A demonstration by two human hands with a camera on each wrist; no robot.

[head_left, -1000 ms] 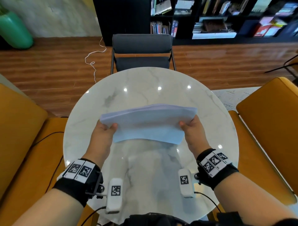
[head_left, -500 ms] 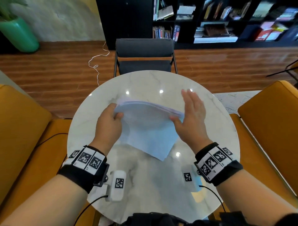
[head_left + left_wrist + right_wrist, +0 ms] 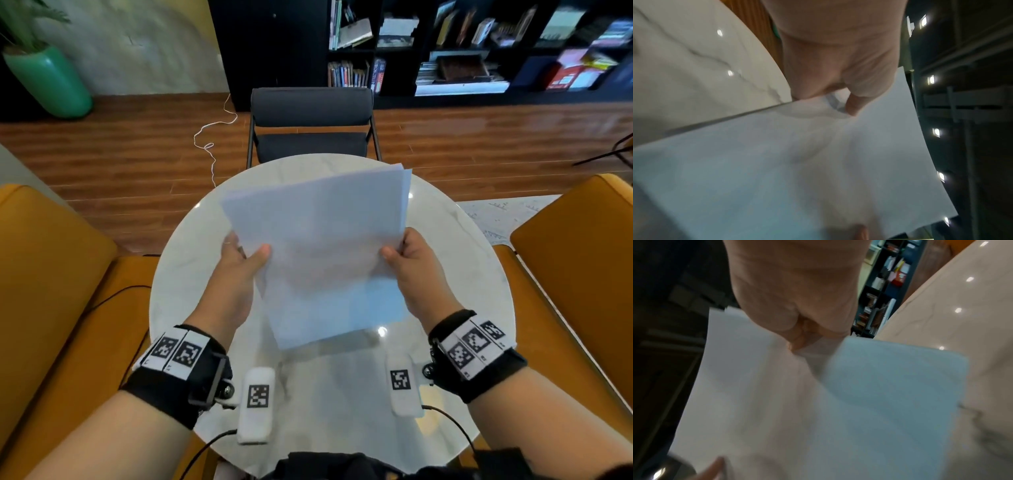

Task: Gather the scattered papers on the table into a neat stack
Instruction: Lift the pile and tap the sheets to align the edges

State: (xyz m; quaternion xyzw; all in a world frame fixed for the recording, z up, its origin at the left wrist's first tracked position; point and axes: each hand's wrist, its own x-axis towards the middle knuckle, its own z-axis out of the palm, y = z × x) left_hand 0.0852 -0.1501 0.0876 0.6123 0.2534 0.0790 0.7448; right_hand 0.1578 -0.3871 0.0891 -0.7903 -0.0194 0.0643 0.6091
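A stack of white papers [image 3: 322, 246] stands upright in portrait on its short edge, above the round marble table [image 3: 191, 260]. My left hand [image 3: 239, 257] pinches its left side, thumb in front and fingers behind. My right hand [image 3: 404, 253] pinches the right side the same way. The sheets' top edges are slightly uneven at the upper right corner. In the left wrist view the papers [image 3: 818, 162] fill the frame under my left hand [image 3: 840, 97]. In the right wrist view my right hand [image 3: 801, 337] grips the papers [image 3: 797, 402].
A grey chair [image 3: 310, 123] stands at the table's far side. Orange seats flank it, one on the left [image 3: 51, 291] and one on the right [image 3: 579, 260]. A dark bookshelf [image 3: 445, 44] lines the back wall; a green vase [image 3: 48, 82] stands far left.
The stack was held wide and landscape, then turned with the right hand open beside it. Now it stands in portrait and both hands pinch its sides.
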